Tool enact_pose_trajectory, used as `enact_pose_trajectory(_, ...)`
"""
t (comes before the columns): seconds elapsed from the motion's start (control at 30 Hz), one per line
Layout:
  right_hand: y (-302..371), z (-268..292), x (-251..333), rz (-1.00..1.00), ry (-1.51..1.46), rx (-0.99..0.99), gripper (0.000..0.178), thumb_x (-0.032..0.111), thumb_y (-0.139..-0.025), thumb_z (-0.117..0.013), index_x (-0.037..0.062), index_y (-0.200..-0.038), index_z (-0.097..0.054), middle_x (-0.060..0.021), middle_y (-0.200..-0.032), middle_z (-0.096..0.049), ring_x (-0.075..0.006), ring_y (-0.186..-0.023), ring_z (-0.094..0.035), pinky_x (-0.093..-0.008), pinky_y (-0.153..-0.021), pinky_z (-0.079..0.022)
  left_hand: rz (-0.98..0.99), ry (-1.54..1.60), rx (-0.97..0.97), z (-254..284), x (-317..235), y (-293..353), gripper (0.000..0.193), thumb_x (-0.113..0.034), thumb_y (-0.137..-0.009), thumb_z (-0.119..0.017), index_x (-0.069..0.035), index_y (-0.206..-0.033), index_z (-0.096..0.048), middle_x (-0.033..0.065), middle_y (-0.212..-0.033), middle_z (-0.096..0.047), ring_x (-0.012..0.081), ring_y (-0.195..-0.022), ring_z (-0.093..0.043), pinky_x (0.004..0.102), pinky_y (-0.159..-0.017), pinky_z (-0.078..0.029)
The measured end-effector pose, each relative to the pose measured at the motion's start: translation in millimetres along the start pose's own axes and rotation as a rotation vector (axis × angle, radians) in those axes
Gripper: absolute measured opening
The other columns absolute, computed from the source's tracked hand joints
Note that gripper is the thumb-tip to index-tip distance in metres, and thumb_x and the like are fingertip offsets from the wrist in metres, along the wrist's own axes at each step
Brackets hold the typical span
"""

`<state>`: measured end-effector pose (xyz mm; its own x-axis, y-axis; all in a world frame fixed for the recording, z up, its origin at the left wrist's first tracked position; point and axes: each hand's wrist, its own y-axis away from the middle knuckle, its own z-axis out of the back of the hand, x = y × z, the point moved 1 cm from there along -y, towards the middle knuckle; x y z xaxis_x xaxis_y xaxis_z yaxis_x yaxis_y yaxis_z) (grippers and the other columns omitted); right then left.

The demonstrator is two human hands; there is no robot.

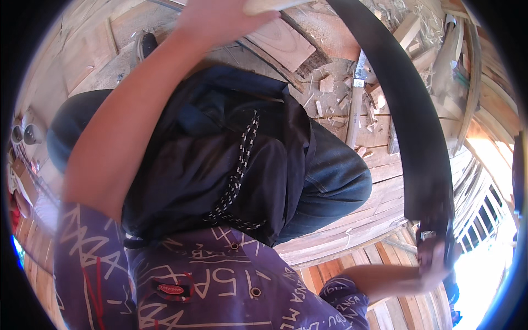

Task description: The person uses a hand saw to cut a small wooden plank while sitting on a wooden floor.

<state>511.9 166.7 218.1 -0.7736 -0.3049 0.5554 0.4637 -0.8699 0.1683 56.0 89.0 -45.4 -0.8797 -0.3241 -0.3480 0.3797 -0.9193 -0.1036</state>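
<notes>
Gripping a broad, dark saw by its lower end, the right hand is clamped near the close edge of the plank floor. The blade rises above the floor's right part and runs out of view at the top. Far forward, the left hand is at a pale strip; it is blurred and cut off, so I cannot tell whether its fingers are closed around it. Between the two hands, the person sits with bent legs in jeans, a dark cloth over the lap. Ahead of the knees lie a flat board, a small wood block and a narrow stick, the stick just left of the blade. Shavings litter the floor toward its far right corner.
</notes>
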Motion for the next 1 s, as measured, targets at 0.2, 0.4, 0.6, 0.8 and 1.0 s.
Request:
enact_pose_trajectory(0.2,-93.6,-106.0,41.0,-0.256,-0.298,0.114,0.036,0.026,-0.081,-0.079,0.0051,-0.077,-0.049,-0.0011,-0.054,-0.048,-0.0091,-0.045,-0.044,-0.0228,-0.042,-0.032,0.050,-0.023,0.033,2.9,-0.1,-0.4,0.051,-0.045,-0.076,-0.071,-0.005,-0.106,-0.061,0.0167,-0.109,-0.058,0.0336,-0.113,-0.050,0.0458,-0.098,-0.038)
enact_pose_trajectory(0.4,-25.0,-2.9,10.0,0.033,-0.210,0.208,0.031,0.025,-0.095,-0.060,-0.0051,-0.091,-0.056,0.0015,-0.051,-0.043,-0.0053,-0.039,-0.036,-0.0209,-0.038,-0.027,0.034,-0.010,0.003,-2.8,-1.3,-0.9,0.051,-0.044,-0.075,-0.072,-0.004,-0.105,-0.061,0.0166,-0.108,-0.058,0.0338,-0.112,-0.051,0.0457,-0.097,-0.038)
enact_pose_trajectory(0.6,-32.9,-33.5,18.2,-0.081,-0.199,0.088,0.029,0.025,-0.093,-0.064,-0.0024,-0.089,-0.055,0.0011,-0.052,-0.042,-0.0063,-0.040,-0.036,-0.0218,-0.037,-0.028,-0.018,0.001,-0.014,0.0,0.1,3.8,0.052,-0.045,-0.077,-0.070,-0.005,-0.108,-0.061,0.0165,-0.108,-0.059,0.0331,-0.112,-0.051,0.0455,-0.097,-0.038)
enact_pose_trajectory(0.8,-75.1,-99.6,35.2,-0.174,-0.331,0.213,0.035,0.032,-0.088,-0.070,0.0049,-0.077,-0.050,-0.0026,-0.053,-0.048,-0.0083,-0.042,-0.042,-0.0232,-0.039,-0.031,-0.017,0.001,0.028,-5.1,-1.4,5.2,0.052,-0.046,-0.078,-0.069,-0.006,-0.110,-0.062,0.0167,-0.108,-0.059,0.0325,-0.112,-0.051,0.0458,-0.095,-0.038)
enact_pose_trajectory(1.0,-4.3,-24.9,11.5,-0.010,-0.333,0.208,0.042,0.036,-0.090,-0.067,-0.0027,-0.092,-0.051,0.0010,-0.049,-0.040,-0.0075,-0.038,-0.035,-0.0241,-0.037,-0.027,0.026,0.030,0.031,3.8,-2.2,-0.1,0.054,-0.047,-0.077,-0.069,-0.005,-0.111,-0.062,0.0170,-0.107,-0.060,0.0322,-0.112,-0.051,0.0452,-0.095,-0.038)
